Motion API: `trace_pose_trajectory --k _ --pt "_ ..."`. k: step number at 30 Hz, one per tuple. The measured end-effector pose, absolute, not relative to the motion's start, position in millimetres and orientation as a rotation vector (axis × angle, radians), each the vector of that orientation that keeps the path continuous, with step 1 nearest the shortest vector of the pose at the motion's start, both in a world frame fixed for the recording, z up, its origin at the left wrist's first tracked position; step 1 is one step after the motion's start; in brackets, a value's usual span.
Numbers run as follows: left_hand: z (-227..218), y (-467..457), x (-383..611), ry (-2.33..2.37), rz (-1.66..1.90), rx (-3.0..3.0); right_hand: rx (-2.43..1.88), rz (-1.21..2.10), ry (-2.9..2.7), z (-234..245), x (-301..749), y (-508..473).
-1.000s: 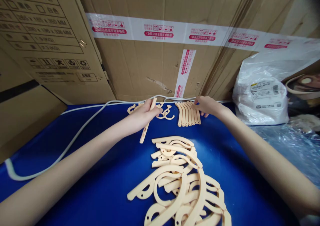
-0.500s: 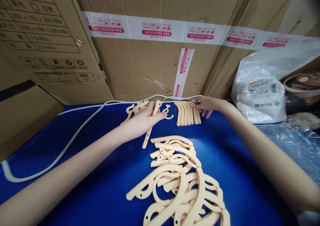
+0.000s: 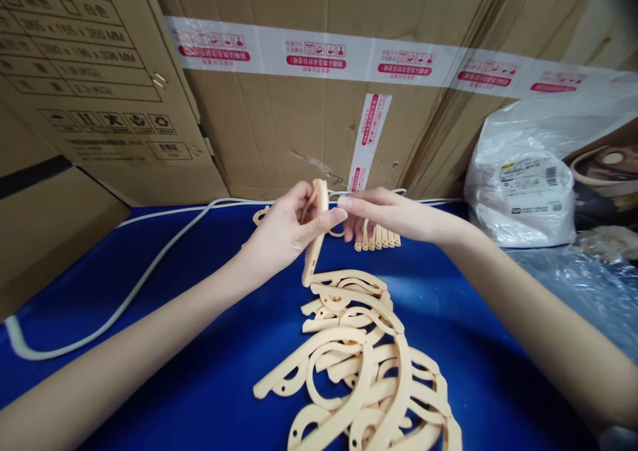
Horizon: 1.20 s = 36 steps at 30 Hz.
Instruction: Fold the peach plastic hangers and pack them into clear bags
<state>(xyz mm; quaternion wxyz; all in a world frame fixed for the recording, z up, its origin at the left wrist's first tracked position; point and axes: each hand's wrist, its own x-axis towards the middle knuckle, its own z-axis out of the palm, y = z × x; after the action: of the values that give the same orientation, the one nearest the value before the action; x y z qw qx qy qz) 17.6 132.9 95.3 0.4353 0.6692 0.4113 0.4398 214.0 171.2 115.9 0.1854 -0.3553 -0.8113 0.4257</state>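
My left hand (image 3: 284, 228) is closed around a long cream plastic strip (image 3: 315, 238), held nearly upright above the blue table (image 3: 199, 345). My right hand (image 3: 383, 213) reaches in from the right, its fingertips touching the top of the same strip by my left thumb. Behind my right hand lies a neat row of cream strips (image 3: 379, 237). A loose pile of curved cream hook-shaped parts (image 3: 359, 358) lies on the table just below both hands.
Large taped cardboard boxes (image 3: 299, 92) wall off the back and left. A white cable (image 3: 149, 265) runs along the table's far edge. A white plastic bag (image 3: 523, 192) and clear wrap (image 3: 583, 285) sit at the right.
My left hand has lifted the strip off the table and turned it upright. My right hand has left the row of strips and moved left to meet the strip's top.
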Motion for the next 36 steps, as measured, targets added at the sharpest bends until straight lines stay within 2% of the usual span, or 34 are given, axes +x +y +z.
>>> trace_pose_trajectory --k 2,9,14,20,23,27,30,33,36 --pt "95.7 131.9 17.5 0.959 1.08 1.618 -0.807 1.199 -2.182 119.8 204.2 160.5" --pt "98.0 131.9 19.4 0.86 1.177 1.404 -0.818 1.069 -2.034 119.4 206.0 161.1" --pt "100.4 135.3 16.9 0.902 1.218 1.397 -0.816 0.639 -2.092 113.4 210.3 164.7" --pt "101.3 135.2 15.1 0.964 1.232 1.416 -0.885 0.411 -2.104 119.2 208.8 157.2" --pt "102.6 134.9 15.2 1.001 1.234 1.458 -0.961 0.152 -2.177 121.5 206.4 150.6" --pt "102.2 133.9 12.6 1.12 1.268 1.668 -1.017 -0.436 -2.297 123.8 210.8 150.2" --pt "102.6 132.7 9.8 1.2 1.228 1.908 -1.006 -0.715 -2.389 124.9 217.9 156.3" --pt "105.1 133.7 8.3 1.267 1.201 2.211 -0.999 -0.876 -2.424 122.6 221.9 161.9" --pt "102.7 138.6 7.7 1.281 1.198 2.506 -1.021 -0.801 -2.491 117.5 220.8 164.1"
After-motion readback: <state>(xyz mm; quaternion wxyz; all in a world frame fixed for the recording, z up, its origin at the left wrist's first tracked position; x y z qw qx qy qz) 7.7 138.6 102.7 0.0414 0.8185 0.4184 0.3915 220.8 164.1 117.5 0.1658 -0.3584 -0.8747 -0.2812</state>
